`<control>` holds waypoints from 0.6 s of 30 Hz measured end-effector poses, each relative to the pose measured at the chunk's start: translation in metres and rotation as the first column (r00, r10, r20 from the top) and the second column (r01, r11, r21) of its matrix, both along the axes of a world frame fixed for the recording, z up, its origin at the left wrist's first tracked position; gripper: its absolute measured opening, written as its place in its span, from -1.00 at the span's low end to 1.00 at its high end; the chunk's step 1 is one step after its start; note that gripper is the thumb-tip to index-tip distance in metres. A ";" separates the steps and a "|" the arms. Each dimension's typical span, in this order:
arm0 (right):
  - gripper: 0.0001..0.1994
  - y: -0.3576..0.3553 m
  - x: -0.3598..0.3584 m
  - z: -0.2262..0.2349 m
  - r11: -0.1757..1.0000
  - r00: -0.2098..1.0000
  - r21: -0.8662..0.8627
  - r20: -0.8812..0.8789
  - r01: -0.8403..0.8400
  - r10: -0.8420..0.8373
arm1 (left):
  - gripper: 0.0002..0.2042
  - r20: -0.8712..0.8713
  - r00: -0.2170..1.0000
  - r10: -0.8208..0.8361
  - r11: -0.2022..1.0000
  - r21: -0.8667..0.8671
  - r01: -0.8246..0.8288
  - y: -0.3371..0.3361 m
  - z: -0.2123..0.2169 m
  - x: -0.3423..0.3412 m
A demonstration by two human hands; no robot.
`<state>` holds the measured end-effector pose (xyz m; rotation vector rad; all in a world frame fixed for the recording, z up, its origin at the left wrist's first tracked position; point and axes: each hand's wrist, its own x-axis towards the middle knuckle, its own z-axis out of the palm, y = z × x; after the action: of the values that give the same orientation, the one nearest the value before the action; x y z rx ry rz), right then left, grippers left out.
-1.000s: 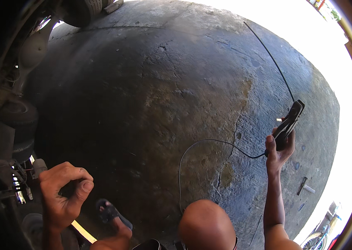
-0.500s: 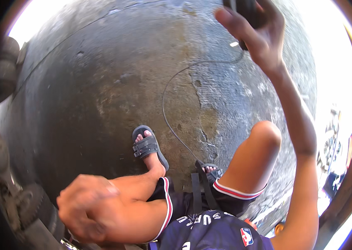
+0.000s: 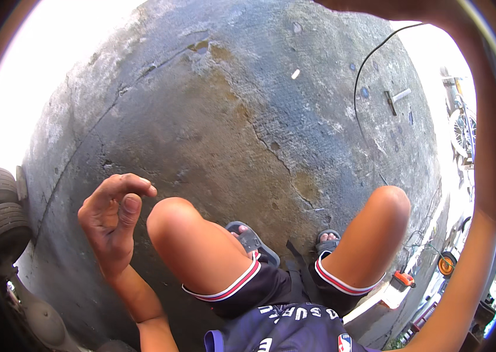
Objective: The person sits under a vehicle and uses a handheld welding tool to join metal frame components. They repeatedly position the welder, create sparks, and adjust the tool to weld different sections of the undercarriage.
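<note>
My left hand (image 3: pixel 110 223) is raised beside my left knee, its fingers loosely curled and the thumb apart, with nothing in it. High at the top right edge, my right hand (image 3: pixel 394 8) is dark and very near the camera. Its fingers lie outside the picture, so whatever it holds is hidden. From beside that raised arm a thin black cord (image 3: pixel 358 82) loops down toward the concrete floor (image 3: pixel 201 135).
A hammer (image 3: pixel 393 103) and a small white piece (image 3: pixel 295 74) lie on the floor. At the left stand stacked-looking tyres (image 3: pixel 7 226) by a metal axle (image 3: pixel 42 317). Toward the right are a spoked wheel (image 3: pixel 464 134), an orange-wheeled item (image 3: pixel 447 264) and an orange-and-black object (image 3: pixel 403 279).
My right hand, earlier in view gripping a dark corded object, has risen toward the upper right, and the cord went with it. My left hand has moved up from over the left thigh.
</note>
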<state>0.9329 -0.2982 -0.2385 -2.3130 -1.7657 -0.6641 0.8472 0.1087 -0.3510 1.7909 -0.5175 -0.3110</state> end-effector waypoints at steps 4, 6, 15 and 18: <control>-0.30 0.004 -0.006 0.023 0.990 0.946 0.020 -0.296 0.141 -0.129 | -0.71 0.013 1.000 0.000 0.997 -0.081 0.001 0.010 0.011 0.021; -0.27 0.010 -0.016 0.028 0.972 0.916 -0.001 -0.334 0.236 -0.222 | -0.71 -0.023 1.000 0.017 0.995 -0.102 -0.019 0.018 0.015 0.028; -0.23 0.064 -0.008 -0.016 0.840 0.534 0.058 -0.795 0.540 -0.288 | -0.83 -0.194 0.976 -0.098 0.995 -0.030 0.094 -0.012 0.009 0.028; -0.21 0.094 0.027 -0.028 0.898 0.436 0.126 -0.897 0.421 -0.078 | -0.57 -0.116 0.888 -0.445 0.815 0.357 0.456 -0.035 -0.028 0.022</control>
<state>0.9595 -0.2039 -0.2669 -2.0412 -0.7291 0.2423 0.8690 0.0733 -0.3787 2.0121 -0.9172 -0.8119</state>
